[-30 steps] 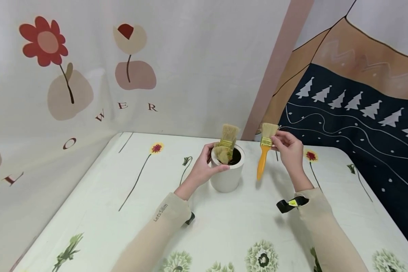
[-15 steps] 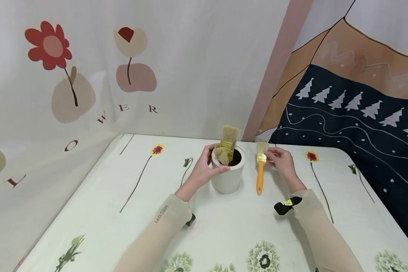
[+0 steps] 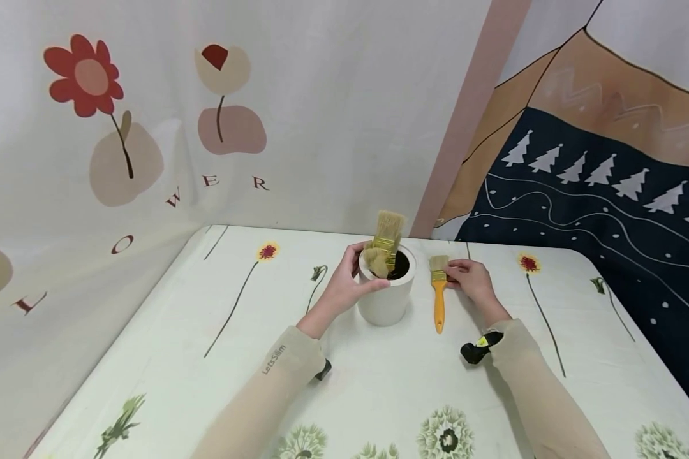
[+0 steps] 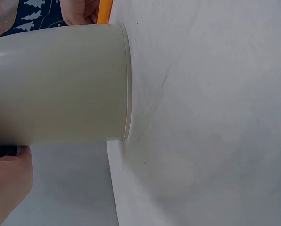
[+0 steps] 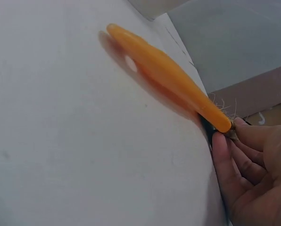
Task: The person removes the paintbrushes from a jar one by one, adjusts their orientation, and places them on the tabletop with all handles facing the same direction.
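Observation:
A white round pot (image 3: 381, 306) stands upright on the table. My left hand (image 3: 344, 284) grips its near-left side, thumb along the front and fingers behind the rim. Inside, a paintbrush (image 3: 388, 233) points bristles-up, and a second tuft of pale bristles (image 3: 377, 260) leans lower beside it; their handles are hidden in the pot. Right of the pot lies a paintbrush with an orange handle (image 3: 439, 306), its bristles pointing away from me. My right hand (image 3: 472, 280) pinches it by the metal band, as the right wrist view shows with the handle (image 5: 169, 75) just above the cloth.
A white cloth (image 3: 252, 395) printed with flowers covers the table. Pale fabric (image 3: 333, 115) with printed flowers hangs behind, and a dark fabric with printed trees (image 3: 585, 204) hangs at the right. Black straps (image 3: 481, 347) sit at both wrists.
My right hand has lowered the orange-handled paintbrush to the table, and its handle has swung toward me. My left hand and the pot have stayed in place.

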### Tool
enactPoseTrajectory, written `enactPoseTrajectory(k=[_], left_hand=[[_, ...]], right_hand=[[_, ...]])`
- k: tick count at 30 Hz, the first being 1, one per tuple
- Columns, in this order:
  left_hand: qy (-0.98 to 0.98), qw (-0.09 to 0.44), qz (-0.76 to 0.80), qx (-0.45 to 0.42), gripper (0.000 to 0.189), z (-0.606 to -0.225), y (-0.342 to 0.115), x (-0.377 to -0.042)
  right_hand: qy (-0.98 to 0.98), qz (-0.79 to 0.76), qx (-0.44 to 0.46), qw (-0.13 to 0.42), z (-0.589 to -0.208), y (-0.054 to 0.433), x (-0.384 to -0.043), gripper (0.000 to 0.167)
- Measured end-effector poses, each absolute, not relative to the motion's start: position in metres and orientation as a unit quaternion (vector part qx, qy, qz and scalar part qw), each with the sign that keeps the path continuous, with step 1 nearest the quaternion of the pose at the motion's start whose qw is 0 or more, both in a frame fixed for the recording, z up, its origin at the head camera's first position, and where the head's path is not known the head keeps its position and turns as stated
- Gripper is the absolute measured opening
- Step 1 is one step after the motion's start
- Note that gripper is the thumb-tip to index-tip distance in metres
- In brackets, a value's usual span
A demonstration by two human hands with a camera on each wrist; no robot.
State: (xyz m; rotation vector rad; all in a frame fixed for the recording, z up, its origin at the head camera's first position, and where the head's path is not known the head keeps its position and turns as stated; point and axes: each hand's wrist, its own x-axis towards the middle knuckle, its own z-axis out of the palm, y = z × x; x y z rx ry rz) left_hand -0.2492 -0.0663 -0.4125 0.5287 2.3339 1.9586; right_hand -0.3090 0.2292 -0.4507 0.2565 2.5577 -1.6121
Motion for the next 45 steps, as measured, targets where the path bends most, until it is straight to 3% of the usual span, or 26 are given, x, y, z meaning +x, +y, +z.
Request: enactPoseTrajectory(k=[10,18,32,45], left_hand=[[0.756,0.023,0.63,0.175,0.096,-0.41,-0.065,-0.25],[0.754,0.021,0.634,0.172,0.101,-0.41,-0.065,-0.25],[0.751,0.019,0.638,0.167,0.094,-0.409,-0.065,-0.248],[0.753,0.029,0.636,0.166,0.094,-0.409,-0.065,-0.247]], right_hand=[[0.861,-0.5,0.083,0.045,-0.449,0.232,-0.303,0.047],[0.859,-0.505,0.072,0.03,-0.447,0.229,-0.301,0.043],[0.892,-0.447,0.072,-0.001,-0.447,0.22,-0.304,0.034],[0.884,-0.461,0.079,0.015,-0.44,0.223,-0.304,0.038]])
